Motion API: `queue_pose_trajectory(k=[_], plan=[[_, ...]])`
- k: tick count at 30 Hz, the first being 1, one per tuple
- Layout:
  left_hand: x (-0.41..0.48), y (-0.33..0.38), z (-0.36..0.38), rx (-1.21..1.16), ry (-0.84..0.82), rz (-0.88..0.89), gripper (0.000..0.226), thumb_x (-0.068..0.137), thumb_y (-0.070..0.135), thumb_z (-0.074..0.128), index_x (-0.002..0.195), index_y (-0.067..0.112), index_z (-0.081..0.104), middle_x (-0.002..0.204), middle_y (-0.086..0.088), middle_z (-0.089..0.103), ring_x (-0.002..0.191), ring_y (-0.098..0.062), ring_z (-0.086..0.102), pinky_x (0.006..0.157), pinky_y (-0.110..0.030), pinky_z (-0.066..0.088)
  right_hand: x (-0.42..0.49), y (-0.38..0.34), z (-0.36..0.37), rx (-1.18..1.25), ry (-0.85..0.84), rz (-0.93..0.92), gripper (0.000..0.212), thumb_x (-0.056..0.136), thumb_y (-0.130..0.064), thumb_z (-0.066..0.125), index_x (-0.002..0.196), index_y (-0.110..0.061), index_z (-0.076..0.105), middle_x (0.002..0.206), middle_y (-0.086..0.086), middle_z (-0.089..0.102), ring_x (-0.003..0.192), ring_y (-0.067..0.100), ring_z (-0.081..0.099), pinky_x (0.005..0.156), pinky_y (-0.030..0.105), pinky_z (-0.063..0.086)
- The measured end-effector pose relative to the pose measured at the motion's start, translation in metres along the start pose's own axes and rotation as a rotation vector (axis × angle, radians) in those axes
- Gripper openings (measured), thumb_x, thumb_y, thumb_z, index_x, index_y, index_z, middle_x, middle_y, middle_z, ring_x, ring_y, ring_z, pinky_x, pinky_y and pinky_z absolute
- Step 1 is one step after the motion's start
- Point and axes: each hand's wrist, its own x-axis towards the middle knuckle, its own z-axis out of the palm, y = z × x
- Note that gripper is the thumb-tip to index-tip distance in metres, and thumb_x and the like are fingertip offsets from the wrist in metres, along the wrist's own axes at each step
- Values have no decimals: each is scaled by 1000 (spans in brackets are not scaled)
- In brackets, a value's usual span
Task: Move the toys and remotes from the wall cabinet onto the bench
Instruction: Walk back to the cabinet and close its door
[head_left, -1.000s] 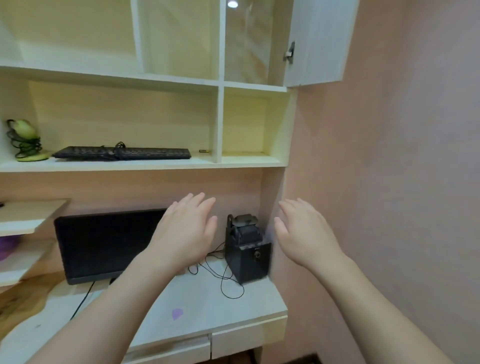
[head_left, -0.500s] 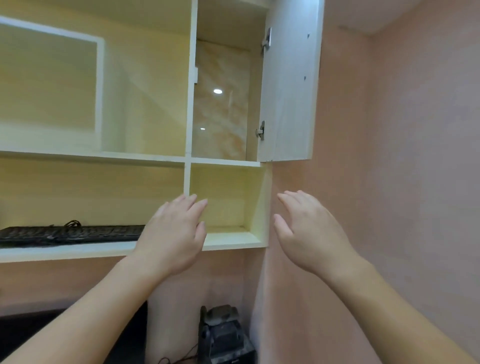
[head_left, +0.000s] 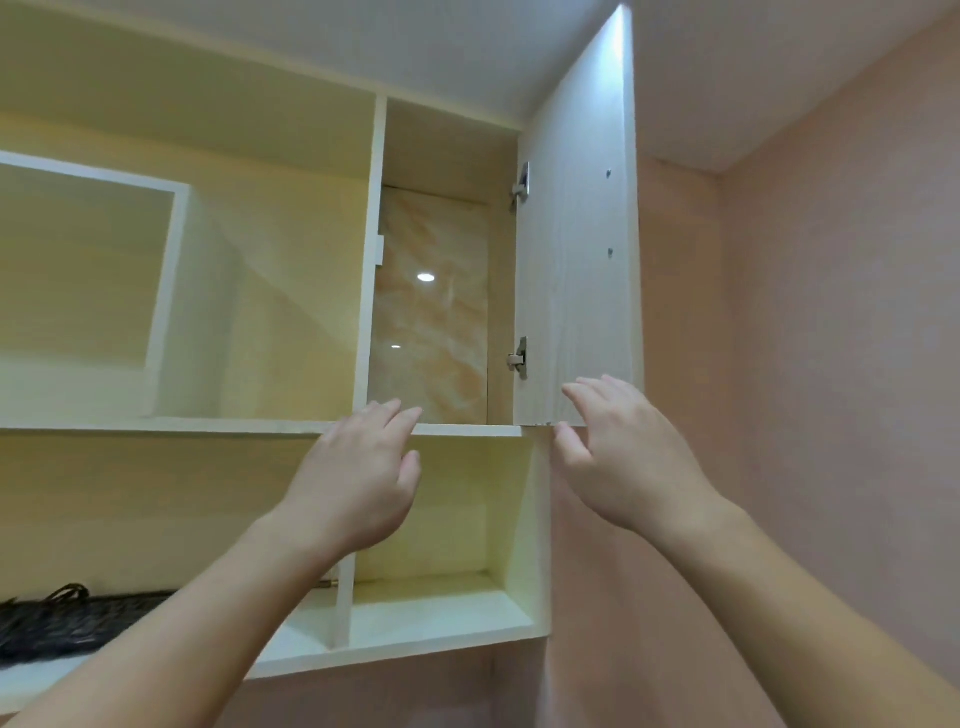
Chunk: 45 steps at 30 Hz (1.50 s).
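The wall cabinet (head_left: 374, 312) fills the upper left, its narrow right compartment (head_left: 431, 322) uncovered, with a glossy marbled back panel. Its white door (head_left: 576, 249) stands swung out to the right on two hinges. No toys or remotes show in any compartment from this low angle. My left hand (head_left: 358, 478) is raised with straight fingers, fingertips at the compartment's bottom shelf edge, holding nothing. My right hand (head_left: 618, 452) is raised too, its fingers spread at the door's lower edge; whether they touch it is unclear.
Below are open cubbies (head_left: 441, 525) and a long shelf with a black keyboard (head_left: 67, 623) at the far left. A pink wall (head_left: 810, 389) runs along the right. The white ceiling (head_left: 415, 47) is just above the cabinet.
The view has tilted up from the desk to the cabinet top. Both hands rose with it, from beside the speaker to the open compartment's shelf and the door's lower edge.
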Motion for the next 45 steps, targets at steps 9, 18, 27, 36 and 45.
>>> queue_pose_trajectory(k=[9,18,27,36,45], plan=[[51,-46,14,-42,56,25,55,99,33,38,152,23,27,160,2,22,147,-15,17,116,-35,20,39,1,20,-44,140,65,32,92,-26,48,115,-6,57,125,7,54,125,25,36,97,38,36],[92,-72,50,-48,47,-78,88,83,45,62,153,25,12,163,-1,1,146,-24,15,112,-39,32,52,23,22,-88,258,124,58,90,-33,52,143,-17,37,157,7,19,145,25,6,114,41,20],[105,-77,77,-84,98,-145,107,77,39,72,154,17,2,162,3,-10,148,-23,9,110,-37,34,67,48,30,88,330,83,73,89,-26,59,151,-13,22,159,4,12,140,26,25,111,31,22],[103,-85,82,-87,134,-113,112,77,35,75,155,15,-3,161,10,-15,149,-14,4,114,-33,29,77,55,34,155,484,51,68,83,-17,65,144,-7,35,144,3,35,115,25,50,83,22,33],[101,-97,77,-143,153,-76,110,78,35,77,156,15,1,161,16,-8,147,-13,18,111,-34,34,79,27,43,243,547,-88,63,80,-12,67,138,-3,45,130,8,53,110,23,55,89,23,40]])
